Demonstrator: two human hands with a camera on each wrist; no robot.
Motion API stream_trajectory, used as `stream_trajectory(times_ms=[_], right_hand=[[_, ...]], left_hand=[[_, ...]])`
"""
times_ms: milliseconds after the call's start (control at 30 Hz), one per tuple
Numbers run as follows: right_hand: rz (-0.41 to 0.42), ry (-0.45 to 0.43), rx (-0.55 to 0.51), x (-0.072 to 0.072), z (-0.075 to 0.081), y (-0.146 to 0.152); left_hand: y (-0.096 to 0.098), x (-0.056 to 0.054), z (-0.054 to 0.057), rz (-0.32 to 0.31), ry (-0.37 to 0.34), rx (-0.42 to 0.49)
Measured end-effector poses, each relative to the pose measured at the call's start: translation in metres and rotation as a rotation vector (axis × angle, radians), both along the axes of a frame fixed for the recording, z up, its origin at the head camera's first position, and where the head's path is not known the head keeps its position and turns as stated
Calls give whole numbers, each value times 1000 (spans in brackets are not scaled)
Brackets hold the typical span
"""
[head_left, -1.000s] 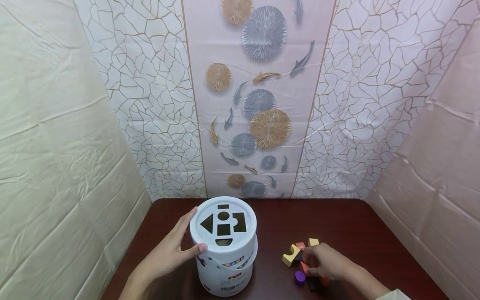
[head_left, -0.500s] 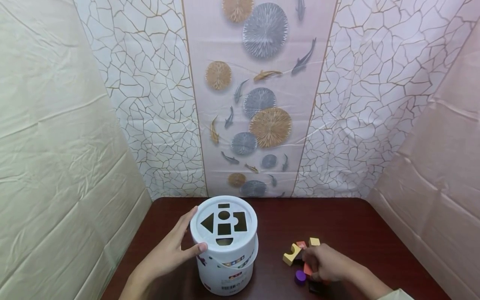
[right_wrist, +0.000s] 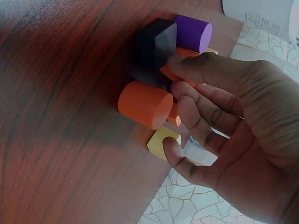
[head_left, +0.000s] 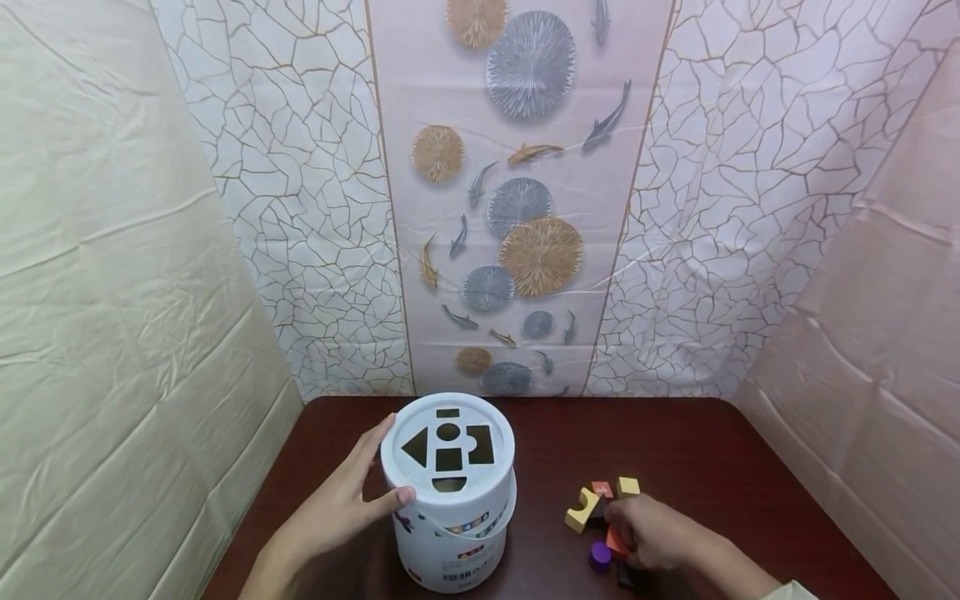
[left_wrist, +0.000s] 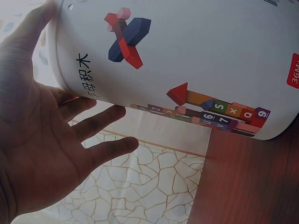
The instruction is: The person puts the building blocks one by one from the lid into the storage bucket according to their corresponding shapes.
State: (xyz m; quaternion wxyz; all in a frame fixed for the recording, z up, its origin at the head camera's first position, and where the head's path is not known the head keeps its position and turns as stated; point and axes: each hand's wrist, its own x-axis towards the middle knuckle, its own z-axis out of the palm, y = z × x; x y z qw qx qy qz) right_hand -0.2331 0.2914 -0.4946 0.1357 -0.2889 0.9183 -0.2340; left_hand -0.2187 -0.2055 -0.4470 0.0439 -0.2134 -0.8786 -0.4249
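A white lidded bucket (head_left: 450, 533) with shaped holes in its lid stands on the table. My left hand (head_left: 333, 504) rests against its rim, thumb and fingers spread; in the left wrist view other fingers (left_wrist: 110, 149) extend straight below it. My right hand (head_left: 660, 533) is low over a small pile of blocks. Its thumb and index finger pinch an orange block (head_left: 617, 543). Beside the thumb in the right wrist view is a black block (right_wrist: 156, 44), with a purple cylinder (right_wrist: 194, 33) just beyond. An orange cylinder (right_wrist: 145, 105) lies near the other fingertips.
A yellow arch block (head_left: 582, 511), a small red-orange block (head_left: 602, 489) and a yellow block (head_left: 628, 486) lie at the pile's far side. The bucket's handle (head_left: 512, 504) hangs on its right. Patterned cloth walls enclose the dark red table (head_left: 555, 442).
My right hand shifts slightly among the blocks, its fingers drawing closer together around the orange block. The left hand and the bucket stay in place.
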Motion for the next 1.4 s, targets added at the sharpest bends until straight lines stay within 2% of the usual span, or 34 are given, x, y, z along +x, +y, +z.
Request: stream_trajectory(times_ms=[133, 333, 533, 700, 833, 967, 1100, 1400], right_hand=[[12, -6, 15, -1, -3, 0], [14, -16, 40, -1, -1, 0], [9, 11, 39, 0, 1, 1], [-14, 12, 30, 3, 7, 4], [-32, -24, -2, 4, 17, 7], [-59, 19, 24, 6, 27, 7], [-65, 104, 78, 7, 39, 4], [-14, 251, 42, 8, 57, -6]], left_hand=[[0, 0, 0, 3, -5, -5], [0, 0, 1, -6, 25, -14], [0, 0, 0, -3, 37, -23], [0, 0, 0, -2, 28, -17], [-1, 0, 1, -1, 23, -10], [-1, 1, 1, -2, 24, -8], [-1, 1, 1, -4, 15, -5], [0, 1, 1, 0, 3, -9]])
